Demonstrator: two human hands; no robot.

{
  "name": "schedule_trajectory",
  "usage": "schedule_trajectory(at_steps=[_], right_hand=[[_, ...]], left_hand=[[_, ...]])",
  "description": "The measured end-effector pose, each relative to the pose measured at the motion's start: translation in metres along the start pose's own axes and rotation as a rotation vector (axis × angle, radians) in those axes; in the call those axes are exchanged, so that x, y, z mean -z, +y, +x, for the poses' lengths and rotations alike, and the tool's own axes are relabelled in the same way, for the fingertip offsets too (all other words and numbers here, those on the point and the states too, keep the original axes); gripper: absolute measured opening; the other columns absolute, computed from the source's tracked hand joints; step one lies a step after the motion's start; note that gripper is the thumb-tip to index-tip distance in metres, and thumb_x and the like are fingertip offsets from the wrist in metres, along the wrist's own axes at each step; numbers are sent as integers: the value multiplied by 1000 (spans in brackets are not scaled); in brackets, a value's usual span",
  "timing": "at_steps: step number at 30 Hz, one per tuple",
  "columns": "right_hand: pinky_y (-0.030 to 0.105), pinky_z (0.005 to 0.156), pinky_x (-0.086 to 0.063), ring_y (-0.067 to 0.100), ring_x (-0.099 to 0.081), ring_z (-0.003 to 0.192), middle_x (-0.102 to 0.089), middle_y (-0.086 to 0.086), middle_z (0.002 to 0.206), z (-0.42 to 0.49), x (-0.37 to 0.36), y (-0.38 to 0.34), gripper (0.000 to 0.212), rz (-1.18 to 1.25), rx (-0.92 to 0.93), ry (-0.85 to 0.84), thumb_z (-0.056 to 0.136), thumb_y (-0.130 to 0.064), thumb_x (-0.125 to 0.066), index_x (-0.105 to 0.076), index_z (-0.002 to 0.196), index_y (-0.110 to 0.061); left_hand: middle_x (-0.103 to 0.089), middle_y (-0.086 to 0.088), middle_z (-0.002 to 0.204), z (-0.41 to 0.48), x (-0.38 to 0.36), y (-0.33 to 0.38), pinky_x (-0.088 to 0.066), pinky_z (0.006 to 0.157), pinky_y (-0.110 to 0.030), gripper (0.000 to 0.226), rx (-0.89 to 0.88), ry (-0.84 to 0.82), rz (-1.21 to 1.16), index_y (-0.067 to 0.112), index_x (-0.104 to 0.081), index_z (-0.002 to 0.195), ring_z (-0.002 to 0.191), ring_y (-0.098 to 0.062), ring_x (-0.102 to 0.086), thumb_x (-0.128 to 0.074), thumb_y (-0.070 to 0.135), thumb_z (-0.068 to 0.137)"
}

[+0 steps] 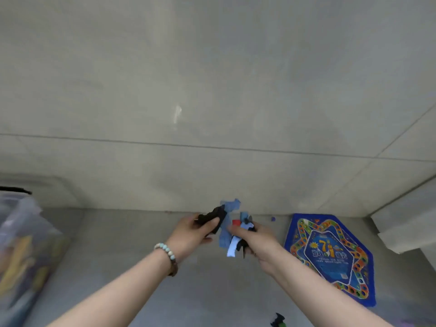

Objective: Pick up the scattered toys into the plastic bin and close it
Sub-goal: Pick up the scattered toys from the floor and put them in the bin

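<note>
Left hand [188, 232] fingers [213, 222] grip a black toy [212, 217]; right hand [254, 241] fingers clutch blue, red and white toy pieces [230, 241]. Right of them lies a blue game board [330, 258]; far left stands the plastic bin [23, 256], blurred.

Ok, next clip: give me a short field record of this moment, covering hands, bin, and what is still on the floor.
left hand: closed on a black toy piece
right hand: closed on a bundle of small toys, blue, white, red and black
plastic bin: far left, clear, toys inside, lid not seen on it
floor, right: blue game board lying flat
floor, near edge: small black and green toy
floor by wall: tiny blue piece
image quality: blurred
</note>
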State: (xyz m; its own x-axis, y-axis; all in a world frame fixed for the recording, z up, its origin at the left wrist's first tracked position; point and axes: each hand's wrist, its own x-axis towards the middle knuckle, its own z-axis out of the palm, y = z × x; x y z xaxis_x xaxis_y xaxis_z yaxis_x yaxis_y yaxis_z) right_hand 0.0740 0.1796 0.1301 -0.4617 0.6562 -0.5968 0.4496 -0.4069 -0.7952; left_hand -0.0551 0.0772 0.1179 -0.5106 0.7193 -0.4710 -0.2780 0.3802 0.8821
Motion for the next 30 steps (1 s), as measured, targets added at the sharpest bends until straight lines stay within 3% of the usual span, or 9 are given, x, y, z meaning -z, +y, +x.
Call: schedule_trajectory(at_steps=[5, 9, 14, 20, 21, 23, 25, 27, 30], right_hand=[[13, 42, -35, 5, -54, 49, -64, -4, 68, -97, -72, -78, 22, -131, 120, -216, 77, -21, -74, -68, 95, -9], [11, 40, -36, 1, -54, 40, -64, -5, 62, -159, -152, -102, 15, -168, 177, -356, 79, -19, -73, -67, 90, -11], [14, 41, -38, 5, -56, 43, -67, 0, 70, -200, -283, -76, 21, -230, 124, -508, 77, -22, -75, -66, 91, -10], [24, 60, -54, 19, -67, 79, -70, 10, 101, -209, -424, -38, 36, -179, -16, -635, 79, -25, -74, -64, 108, -6], [24, 64, -54, 19, -66, 86, -68, 10, 108, -208, -439, -37, 40, -189, -24, -665, 82, -34, -69, -61, 112, -9], [33, 79, -54, 25, -58, 110, -54, 8, 132, -196, -456, -34, 60, -259, -89, -698, 86, -53, -55, -47, 131, -15], [40, 95, -45, 28, -38, 132, -30, 2, 150, -186, -452, -32, 75, -376, -124, -662, 88, -60, -45, -21, 147, -20], [41, 103, -40, 27, -32, 135, -22, 1, 153, -173, -432, -35, 74, -405, -86, -620, 90, -55, -46, -17, 148, -21], [35, 97, -42, 20, -45, 114, -41, 3, 139, -150, -380, -54, 56, -497, 33, -627, 92, -46, -49, -39, 138, -17]], left_hand=[[-70, -15, 104, -99, 87, 60, -57, 77, -23, 30, -91, 80, -204, 1, -62, 108, 95, -22, -69, -66, 19, 85], [-70, -16, 103, -173, 169, 75, -57, 77, -28, 27, -171, 176, -236, -1, -61, 107, 94, -24, -69, -64, 15, 85], [-70, -16, 95, -249, 271, 39, -58, 60, -28, 26, -125, 416, -319, -5, -58, 105, 76, -21, -70, -62, 14, 87], [-71, -15, 92, -287, 370, -12, -54, 52, -26, 26, -63, 718, -349, 2, -62, 103, 71, -22, -67, -65, 21, 86], [-69, -17, 101, -286, 383, -17, -54, 57, -28, 37, -51, 749, -332, 2, -60, 109, 77, -23, -67, -67, 28, 84], [-54, -17, 132, -285, 402, -24, -52, 87, -38, 78, 88, 735, -215, 7, -41, 136, 110, -28, -59, -64, 51, 77], [-20, -12, 155, -283, 410, -33, -28, 111, -43, 104, 318, 671, -73, 10, -4, 150, 138, -30, -30, -53, 66, 77], [-8, -10, 157, -278, 409, -40, -24, 112, -42, 107, 404, 643, -16, 10, 10, 149, 138, -28, -29, -47, 68, 79], [-19, -9, 155, -265, 390, -31, -34, 106, -36, 108, 280, 627, 125, 13, 1, 150, 124, -24, -45, -51, 68, 73]])
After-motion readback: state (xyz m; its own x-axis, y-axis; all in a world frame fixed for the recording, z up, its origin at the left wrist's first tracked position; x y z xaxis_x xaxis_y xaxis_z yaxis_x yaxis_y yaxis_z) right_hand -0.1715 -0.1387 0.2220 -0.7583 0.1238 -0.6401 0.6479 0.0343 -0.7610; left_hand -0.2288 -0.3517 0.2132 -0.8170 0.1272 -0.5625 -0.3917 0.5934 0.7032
